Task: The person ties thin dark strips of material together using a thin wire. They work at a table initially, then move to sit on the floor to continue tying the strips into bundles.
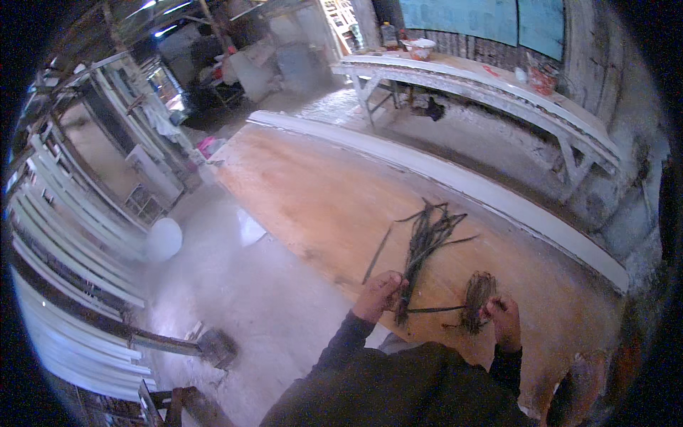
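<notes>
A bundle of long, thin dark strips (429, 238) lies on the brown tabletop (284, 178), its far ends fanned out. My left hand (383, 293) is closed at the bundle's near left side, fingertips touching or almost touching it; what they pinch is too small to tell. To the right rests a tangled clump of dark, stringy fibre (479, 293). My right hand (502, 319) is closed at its right edge, fingers bent together; anything inside them is hidden. One dark strip (435, 309) runs across between bundle and clump.
A raised white ledge (427, 171) borders the table's far side. Beyond it stands a long white bench (484, 80) carrying a bowl (420, 48) and a red-and-white bucket (542, 80). Pale planks (78, 263) lean at the left, near a round white object (164, 239) on the floor.
</notes>
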Action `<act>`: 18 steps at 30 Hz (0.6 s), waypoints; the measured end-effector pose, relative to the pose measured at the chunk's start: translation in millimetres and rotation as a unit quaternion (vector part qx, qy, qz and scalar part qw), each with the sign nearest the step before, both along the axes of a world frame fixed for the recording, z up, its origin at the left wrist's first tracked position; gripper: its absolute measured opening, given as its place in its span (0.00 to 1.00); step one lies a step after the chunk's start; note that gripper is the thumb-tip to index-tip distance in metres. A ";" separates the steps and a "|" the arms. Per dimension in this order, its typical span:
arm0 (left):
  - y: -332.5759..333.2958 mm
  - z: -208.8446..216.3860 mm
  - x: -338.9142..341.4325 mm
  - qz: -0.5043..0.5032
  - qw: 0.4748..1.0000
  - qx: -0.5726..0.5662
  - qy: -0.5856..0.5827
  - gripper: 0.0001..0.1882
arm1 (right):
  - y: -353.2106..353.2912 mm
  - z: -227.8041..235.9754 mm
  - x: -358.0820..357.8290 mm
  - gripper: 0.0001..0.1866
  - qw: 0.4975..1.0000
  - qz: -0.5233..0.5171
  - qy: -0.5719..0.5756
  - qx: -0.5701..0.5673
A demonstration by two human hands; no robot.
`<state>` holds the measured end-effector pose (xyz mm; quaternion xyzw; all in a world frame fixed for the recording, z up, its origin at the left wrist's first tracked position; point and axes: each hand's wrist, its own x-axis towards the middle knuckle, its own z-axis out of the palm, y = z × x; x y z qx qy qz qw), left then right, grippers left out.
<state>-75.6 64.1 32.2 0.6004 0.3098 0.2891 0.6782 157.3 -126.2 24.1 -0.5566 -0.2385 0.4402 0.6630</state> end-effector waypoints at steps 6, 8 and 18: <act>-19.0 10.8 23.9 -0.103 0.987 0.068 0.098 0.12 | 6.1 25.1 8.6 0.04 0.983 -0.065 0.148 0.086; -22.4 15.8 30.4 -0.138 0.982 0.064 0.111 0.12 | 12.3 35.3 9.0 0.05 0.975 -0.044 0.177 0.125; -37.6 15.5 35.3 -0.145 0.978 0.110 0.107 0.10 | 38.6 33.0 -2.6 0.05 0.970 0.017 0.179 0.163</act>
